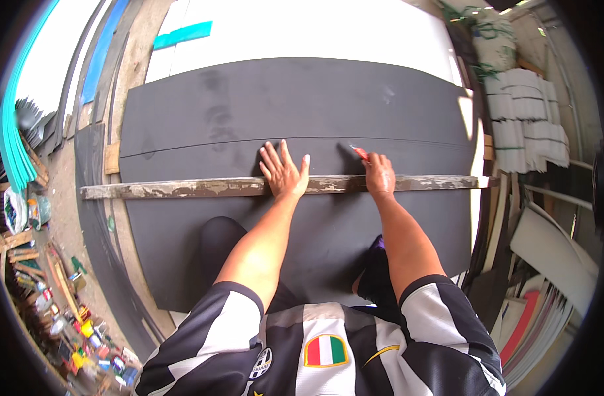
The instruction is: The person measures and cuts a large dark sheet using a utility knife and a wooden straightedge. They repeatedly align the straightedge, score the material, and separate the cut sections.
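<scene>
Gripping a red-handled cutter (360, 153) in the right hand (380, 175), fingers shut round it, tip down on the dark sheet (302, 99) just beyond the far edge of the wooden straightedge (183, 189). Pressing that paint-flecked straightedge flat with the left hand (283, 173), palm on the wood, fingers spread wide and lying forward onto the sheet, holding nothing.

Nearest, kneeling on the sheet itself, one dark-clad knee (219, 244) under the left forearm. Further out, straightedge lying crosswise over the sheet, both ends overhanging its sides, the two hands near each other around its middle. Just beyond the cutter, a thin line running the whole width of the sheet, slightly bowed by the lens. Cannot tell whether scored or only marked.

Judging by the pose: in the middle of a guided cut or score, blade set beside the guide, left hand acting as clamp. Calling next, probably, for steady downward weight on the wood, a blade held tight against the edge, and fingertips (275, 155) kept well clear of the blade's path.

Farther off, under the dark sheet, a white board (315, 30) with a teal strip (183, 34). To the right, bundled white stacks (523, 112); down at the lower left, small tins and clutter (84, 330) on the ground.
</scene>
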{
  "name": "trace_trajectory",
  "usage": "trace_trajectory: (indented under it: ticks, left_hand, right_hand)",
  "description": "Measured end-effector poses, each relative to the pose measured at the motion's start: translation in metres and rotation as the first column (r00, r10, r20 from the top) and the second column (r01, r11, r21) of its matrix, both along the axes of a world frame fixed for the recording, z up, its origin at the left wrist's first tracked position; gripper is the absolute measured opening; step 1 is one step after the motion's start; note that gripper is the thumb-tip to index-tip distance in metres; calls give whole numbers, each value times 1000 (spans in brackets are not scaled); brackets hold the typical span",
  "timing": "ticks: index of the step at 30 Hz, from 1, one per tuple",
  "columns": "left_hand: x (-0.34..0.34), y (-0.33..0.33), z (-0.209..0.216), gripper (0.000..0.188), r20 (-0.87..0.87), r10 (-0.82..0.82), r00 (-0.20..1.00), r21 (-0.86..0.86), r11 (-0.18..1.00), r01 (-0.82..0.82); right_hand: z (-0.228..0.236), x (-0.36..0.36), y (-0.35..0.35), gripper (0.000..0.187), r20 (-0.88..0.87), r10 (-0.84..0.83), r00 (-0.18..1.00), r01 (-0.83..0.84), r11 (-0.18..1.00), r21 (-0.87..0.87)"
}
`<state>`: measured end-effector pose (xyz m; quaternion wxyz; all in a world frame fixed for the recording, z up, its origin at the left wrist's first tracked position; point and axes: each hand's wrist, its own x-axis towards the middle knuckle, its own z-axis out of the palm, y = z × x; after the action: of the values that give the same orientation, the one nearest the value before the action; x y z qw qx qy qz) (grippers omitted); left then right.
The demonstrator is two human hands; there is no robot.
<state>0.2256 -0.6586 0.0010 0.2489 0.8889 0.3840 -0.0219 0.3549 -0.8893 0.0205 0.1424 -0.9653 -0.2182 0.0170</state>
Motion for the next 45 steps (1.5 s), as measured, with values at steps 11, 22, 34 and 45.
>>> trace_trajectory:
  ticks: [11, 22, 34, 45]
  left_hand:
    - [-65, 115, 71, 57, 372, 118, 921, -149, 987, -66]
    - [-150, 176, 71, 54, 378, 349, 857, -237, 932, -275]
    - [-203, 266, 43, 51, 226, 610, 760, -346, 779, -523]
    - [-226, 391, 33, 43, 141, 656, 741, -103, 754, -648]
  right_hand:
    - [171, -38, 231, 29, -637, 227, 737, -44, 956, 290]
    - [254, -93, 386, 29, -478, 594, 647, -594, 786, 171]
    - [180, -108, 472, 21, -631, 679, 376, -438, 730, 524]
    - [122, -120, 533, 25, -781, 622, 51, -42, 783, 620]
